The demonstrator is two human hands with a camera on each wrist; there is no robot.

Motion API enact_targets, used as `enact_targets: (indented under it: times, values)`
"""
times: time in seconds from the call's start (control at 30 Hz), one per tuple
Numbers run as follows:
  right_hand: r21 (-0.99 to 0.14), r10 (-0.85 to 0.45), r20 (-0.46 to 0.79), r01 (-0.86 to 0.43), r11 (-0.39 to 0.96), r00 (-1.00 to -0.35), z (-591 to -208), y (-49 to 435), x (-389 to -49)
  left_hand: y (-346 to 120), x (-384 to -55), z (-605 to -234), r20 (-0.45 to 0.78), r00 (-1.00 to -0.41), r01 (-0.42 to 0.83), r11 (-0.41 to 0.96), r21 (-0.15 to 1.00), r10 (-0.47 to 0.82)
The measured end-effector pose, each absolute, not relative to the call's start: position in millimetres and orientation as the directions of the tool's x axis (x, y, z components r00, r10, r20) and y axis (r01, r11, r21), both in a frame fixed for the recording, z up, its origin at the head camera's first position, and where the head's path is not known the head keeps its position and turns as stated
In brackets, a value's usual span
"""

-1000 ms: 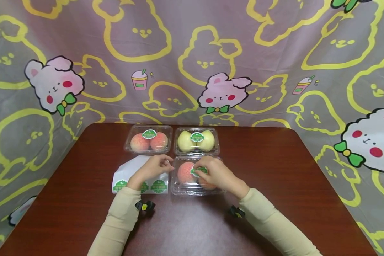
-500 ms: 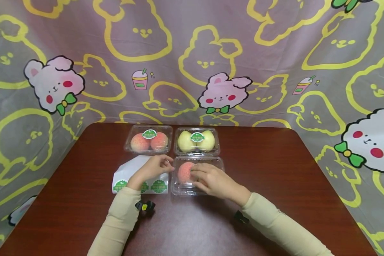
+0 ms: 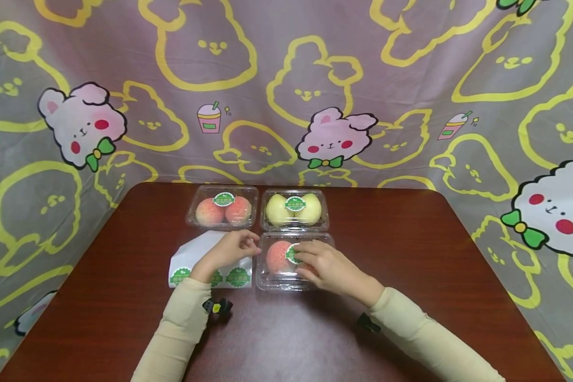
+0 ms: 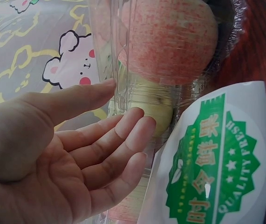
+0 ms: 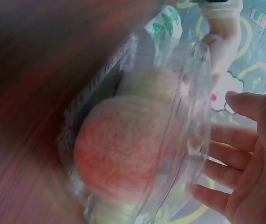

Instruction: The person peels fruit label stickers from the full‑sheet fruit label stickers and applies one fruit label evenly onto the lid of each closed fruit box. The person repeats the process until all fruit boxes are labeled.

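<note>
A clear plastic box (image 3: 293,285) holding peaches (image 5: 119,149) lies in front of me in the head view. On its lid is a round green-and-white sticker (image 3: 292,253), partly covered by my right hand (image 3: 331,268). That hand's fingers (image 5: 230,156) are extended and lie against the top of the lid, gripping nothing. My left hand (image 3: 229,249) is at the box's left edge, above a white sticker sheet (image 3: 186,253). In the left wrist view its fingers (image 4: 109,161) are loosely bent, with nothing held and the tips close to the lid's side; contact cannot be told.
Behind stand a box of peaches (image 3: 221,225) at left and a box of pale yellow fruit (image 3: 294,228) at right, each with a sticker on the lid. Everything sits on a brown wooden table (image 3: 410,297), backed by a patterned curtain (image 3: 248,111).
My right hand first flattened over the sticker on the near box, then slid slightly right, uncovering part of it. The sticker now lies on the lid. My left hand has stayed in place.
</note>
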State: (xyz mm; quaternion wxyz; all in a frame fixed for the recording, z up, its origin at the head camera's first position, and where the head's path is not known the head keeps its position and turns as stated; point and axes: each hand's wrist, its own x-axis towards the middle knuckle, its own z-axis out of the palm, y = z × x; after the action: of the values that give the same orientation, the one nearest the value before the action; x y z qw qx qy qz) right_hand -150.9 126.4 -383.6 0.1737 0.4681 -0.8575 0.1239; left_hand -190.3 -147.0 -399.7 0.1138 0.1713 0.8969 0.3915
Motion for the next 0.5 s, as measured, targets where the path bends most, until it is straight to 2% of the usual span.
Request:
enact_targets:
  times: [0.13, 0.37, 0.5]
  values:
    - [-0.027, -0.785, 0.42, -0.871, 0.491, -0.455, -385.4, 125.1, -147.6, -147.6, -190.7, -399.8, -0.068, -0.915, 0.221, 0.633, 0.742, 0.399]
    - [-0.053, -0.742, 0.431, -0.836, 0.546, -0.513, -387.5, 130.3, -147.9, -146.2, -191.1, -400.2, -0.078, -0.917, 0.208, 0.636, 0.743, 0.392]
    - [-0.062, -0.744, 0.447, -0.847, 0.529, -0.497, -388.7, 130.0, -143.7, -145.8, -191.4, -400.7, -0.079, -0.916, 0.206, 0.631, 0.748, 0.393]
